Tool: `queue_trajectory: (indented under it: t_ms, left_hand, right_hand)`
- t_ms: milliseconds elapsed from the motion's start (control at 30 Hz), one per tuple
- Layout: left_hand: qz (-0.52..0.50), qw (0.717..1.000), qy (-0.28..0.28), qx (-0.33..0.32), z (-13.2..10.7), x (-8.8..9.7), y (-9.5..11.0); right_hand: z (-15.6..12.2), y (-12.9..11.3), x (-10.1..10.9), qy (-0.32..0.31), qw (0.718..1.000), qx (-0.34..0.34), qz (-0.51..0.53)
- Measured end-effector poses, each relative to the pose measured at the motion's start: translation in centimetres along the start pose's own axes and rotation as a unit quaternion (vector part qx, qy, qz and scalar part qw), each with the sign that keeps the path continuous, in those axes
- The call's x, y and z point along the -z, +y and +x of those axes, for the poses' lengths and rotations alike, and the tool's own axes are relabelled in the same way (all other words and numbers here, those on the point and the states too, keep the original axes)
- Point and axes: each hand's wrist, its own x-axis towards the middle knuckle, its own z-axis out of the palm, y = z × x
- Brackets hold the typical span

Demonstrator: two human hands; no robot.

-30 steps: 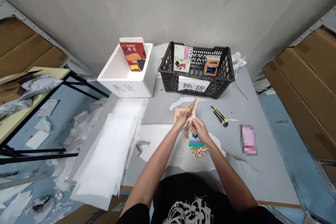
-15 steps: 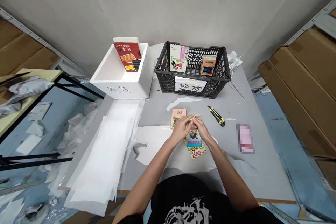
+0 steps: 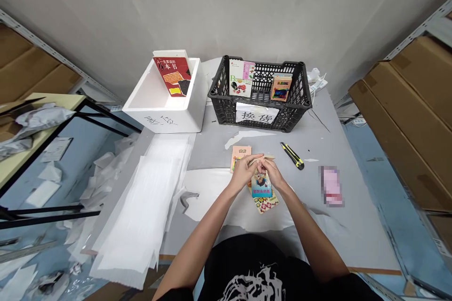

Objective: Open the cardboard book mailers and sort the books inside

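Note:
My left hand [image 3: 243, 169] and my right hand [image 3: 272, 172] meet over several small booklets in the middle of the table. Both have their fingers bent and pressed together; whatever lies between the fingertips is too small or hidden to name. Below them a blue booklet [image 3: 262, 191] with a cartoon figure lies on a yellow patterned booklet [image 3: 266, 205]. A peach-coloured booklet [image 3: 241, 150] sticks out beyond my left hand, partly covered by it. Past my right fingertips shows a thin tan edge [image 3: 270, 156], its lower part hidden.
A black crate [image 3: 261, 124] with books stands at the back, beside a white foam box [image 3: 158, 124] holding a red book [image 3: 173, 75]. A yellow-black utility knife [image 3: 292, 155] lies right of my hands, blade out. White foam sheets [image 3: 141, 211] cover the left side; a blurred pink item [image 3: 332, 187] lies right.
My fingers have shifted slightly over the booklets, and the tan edge beyond them shows a little more. The whole view has moved a few pixels; the other things lie as before.

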Motion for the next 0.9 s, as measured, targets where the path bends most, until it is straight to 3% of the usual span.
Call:
queue_trajectory:
  t_ms: [233, 367, 533, 700, 800, 900]
  left_hand:
    - [-0.019, 0.999, -0.018, -0.02, 0.1, 0.4, -0.2]
    - [0.057, 0.997, -0.009, -0.049, -0.3, 0.6, -0.2]
    - [0.196, 0.96, 0.041, -0.194, 0.1, 1.2, -1.1]
    - [0.27, 0.903, 0.065, -0.327, 1.7, 2.1, -4.5]
    - [0.302, 0.885, 0.056, -0.349, 2.3, 2.3, -7.8]
    - [0.316, 0.887, 0.036, -0.334, 1.9, 1.9, -11.3]
  right_hand:
    - [0.2, 0.2, 0.0, -0.005, 1.0, 0.013, -0.027]
    - [0.3, 0.6, -0.2, -0.009, 1.0, 0.005, -0.022]
    - [1.3, 0.5, -0.4, -0.016, 1.0, -0.007, -0.024]
    - [3.9, 1.6, -0.8, 0.002, 1.0, -0.02, -0.013]
    - [5.4, 4.2, -1.3, 0.001, 0.997, -0.068, 0.033]
    - [5.8, 7.6, -1.5, -0.003, 0.989, -0.13, 0.063]
